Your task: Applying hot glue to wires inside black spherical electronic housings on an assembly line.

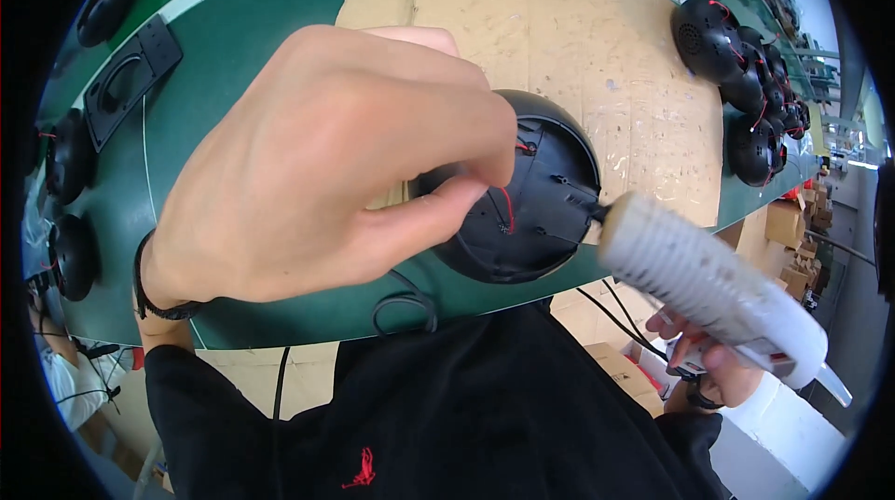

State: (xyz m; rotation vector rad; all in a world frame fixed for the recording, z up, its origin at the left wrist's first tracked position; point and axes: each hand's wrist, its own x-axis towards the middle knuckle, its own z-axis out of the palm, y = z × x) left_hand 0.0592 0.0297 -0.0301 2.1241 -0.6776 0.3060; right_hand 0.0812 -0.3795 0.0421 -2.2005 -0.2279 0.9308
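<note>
A round black plastic housing [550,216] lies with its inner side up, partly covered by my left hand [326,164]. Thumb and forefinger of that hand are pinched together over the housing; what they hold, if anything, is hidden. A thin red wire [509,209] shows inside the housing just beside those fingertips. My right hand [713,360] is wrapped round the handle of a white hot glue gun [709,286]. The gun's dark nozzle points left, at the housing's right rim. From its back end sticks a translucent glue stick [835,386].
Under the housing, a cardboard sheet [541,25] covers part of the green table [242,25]. More black housings with red wires [709,39] cluster at the right. Black round parts [73,253] and a panel with a round hole [130,81] line the left. A black cable [410,304] coils at the front edge.
</note>
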